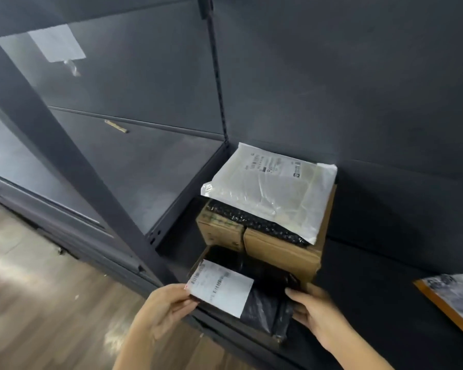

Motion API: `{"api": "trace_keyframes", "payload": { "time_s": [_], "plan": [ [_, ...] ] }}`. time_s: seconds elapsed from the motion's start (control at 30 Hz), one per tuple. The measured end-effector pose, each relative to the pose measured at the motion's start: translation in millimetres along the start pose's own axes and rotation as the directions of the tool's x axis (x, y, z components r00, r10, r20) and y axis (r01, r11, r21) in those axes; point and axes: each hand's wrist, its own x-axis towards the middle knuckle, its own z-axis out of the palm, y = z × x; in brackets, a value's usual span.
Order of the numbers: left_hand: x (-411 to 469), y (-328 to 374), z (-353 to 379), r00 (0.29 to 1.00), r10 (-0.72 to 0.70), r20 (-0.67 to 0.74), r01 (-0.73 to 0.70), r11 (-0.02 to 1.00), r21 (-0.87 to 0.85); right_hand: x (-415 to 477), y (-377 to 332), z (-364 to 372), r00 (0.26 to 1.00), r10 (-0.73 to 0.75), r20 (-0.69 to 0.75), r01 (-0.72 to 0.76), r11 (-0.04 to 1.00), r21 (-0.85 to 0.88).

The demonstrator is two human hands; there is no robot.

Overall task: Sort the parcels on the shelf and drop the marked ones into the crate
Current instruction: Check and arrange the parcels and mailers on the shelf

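Observation:
A black plastic parcel (262, 303) with a white shipping label (221, 287) lies at the front edge of the dark shelf (372, 276). My left hand (163, 305) pinches its left end at the label corner. My right hand (309, 305) grips its right side. Behind it stand two brown cardboard boxes (281, 252), a black bubble-wrap parcel (251, 222) on them, and a white plastic mailer (273, 188) on top. No crate is in view.
A flat parcel on a brown board (455, 300) lies on the shelf at the far right. The shelf's dark upright post (72, 158) slants down on the left. Wooden floor (38, 303) shows below left.

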Motion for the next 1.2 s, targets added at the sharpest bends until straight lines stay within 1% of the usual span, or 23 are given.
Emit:
{"api": "trace_keyframes", "payload": {
  "time_s": [0.13, 0.2, 0.27, 0.37, 0.43, 0.47, 0.5, 0.53, 0.57, 0.6, 0.67, 0.73, 0.77, 0.8, 0.83, 0.9, 0.93, 0.97, 1.0, 1.03, 1.1, 1.17, 1.2],
  "plan": [
    [28, -8, 11, 0.99, -0.083, -0.115, 0.085, 0.996, 0.012, 24, 12, 4, 0.992, -0.004, -0.129, -0.01, 0.994, -0.105],
    [40, -11, 13, 0.978, -0.098, -0.182, 0.105, 0.994, 0.028, 29, 9, 6, 0.985, -0.033, -0.168, -0.004, 0.976, -0.216],
    [45, -13, 13, 0.973, -0.116, -0.2, 0.125, 0.992, 0.031, 33, 7, 7, 0.981, -0.074, -0.177, 0.006, 0.934, -0.357],
    [53, -17, 9, 0.971, -0.092, -0.222, 0.116, 0.989, 0.096, 31, 7, 6, 0.966, -0.163, -0.2, 0.029, 0.84, -0.541],
    [54, -16, 9, 0.963, -0.025, -0.267, 0.089, 0.969, 0.229, 28, 8, 4, 0.959, -0.175, -0.223, 0.022, 0.83, -0.557],
    [53, -14, 10, 0.954, 0.072, -0.291, 0.051, 0.918, 0.394, 26, 8, 3, 0.961, -0.163, -0.224, 0.012, 0.834, -0.552],
    [50, -10, 13, 0.938, 0.191, -0.288, 0.025, 0.794, 0.608, 23, 6, 2, 0.965, -0.146, -0.217, 0.003, 0.836, -0.548],
    [43, -3, 20, 0.919, 0.301, -0.256, 0.014, 0.622, 0.783, 20, 5, 0, 0.97, -0.129, -0.204, -0.005, 0.834, -0.552],
    [35, 5, 29, 0.892, 0.4, -0.211, -0.006, 0.477, 0.879, 17, 3, -3, 0.974, -0.122, -0.191, -0.005, 0.83, -0.558],
    [26, 14, 41, 0.865, 0.476, -0.158, -0.042, 0.383, 0.923, 13, -1, -7, 0.975, -0.128, -0.184, 0.002, 0.827, -0.561],
    [9, 32, 72, 0.791, 0.609, -0.056, -0.186, 0.326, 0.927, 5, -10, -19, 0.966, -0.173, -0.192, 0.032, 0.819, -0.573],
    [-8, 47, 103, 0.717, 0.695, 0.053, -0.395, 0.343, 0.852, -3, -23, -32, 0.953, -0.222, -0.209, 0.063, 0.813, -0.578],
    [-19, 52, 119, 0.668, 0.737, 0.106, -0.501, 0.34, 0.796, -8, -30, -39, 0.946, -0.243, -0.216, 0.079, 0.817, -0.571],
    [-32, 55, 136, 0.597, 0.789, 0.149, -0.605, 0.32, 0.729, -14, -37, -47, 0.938, -0.263, -0.225, 0.097, 0.824, -0.558],
    [-48, 57, 153, 0.502, 0.84, 0.204, -0.707, 0.264, 0.656, -19, -45, -54, 0.929, -0.287, -0.234, 0.12, 0.832, -0.542],
    [-74, 55, 189, 0.305, 0.885, 0.352, -0.854, 0.091, 0.512, -28, -57, -70, 0.901, -0.347, -0.259, 0.177, 0.842, -0.51],
    [-82, 51, 210, 0.243, 0.866, 0.437, -0.896, 0.028, 0.443, -31, -61, -78, 0.884, -0.375, -0.279, 0.205, 0.847, -0.49],
    [-86, 45, 232, 0.203, 0.827, 0.524, -0.922, -0.019, 0.387, -35, -64, -86, 0.865, -0.399, -0.305, 0.225, 0.851, -0.474],
    [-87, 36, 255, 0.184, 0.774, 0.606, -0.938, -0.046, 0.344, -39, -66, -94, 0.844, -0.421, -0.332, 0.241, 0.851, -0.467],
    [-86, 26, 278, 0.197, 0.712, 0.674, -0.947, -0.039, 0.318, -43, -67, -102, 0.82, -0.45, -0.354, 0.255, 0.841, -0.478],
    [-76, 1, 319, 0.289, 0.587, 0.756, -0.945, 0.048, 0.324, -48, -66, -122, 0.776, -0.501, -0.382, 0.249, 0.801, -0.545],
    [-59, -24, 351, 0.385, 0.483, 0.787, -0.919, 0.119, 0.376, -54, -61, -147, 0.728, -0.51, -0.459, 0.144, 0.768, -0.624],
    [-51, -34, 362, 0.429, 0.431, 0.794, -0.9, 0.13, 0.415, -59, -57, -161, 0.692, -0.507, -0.514, 0.093, 0.769, -0.633]
  ]
}}
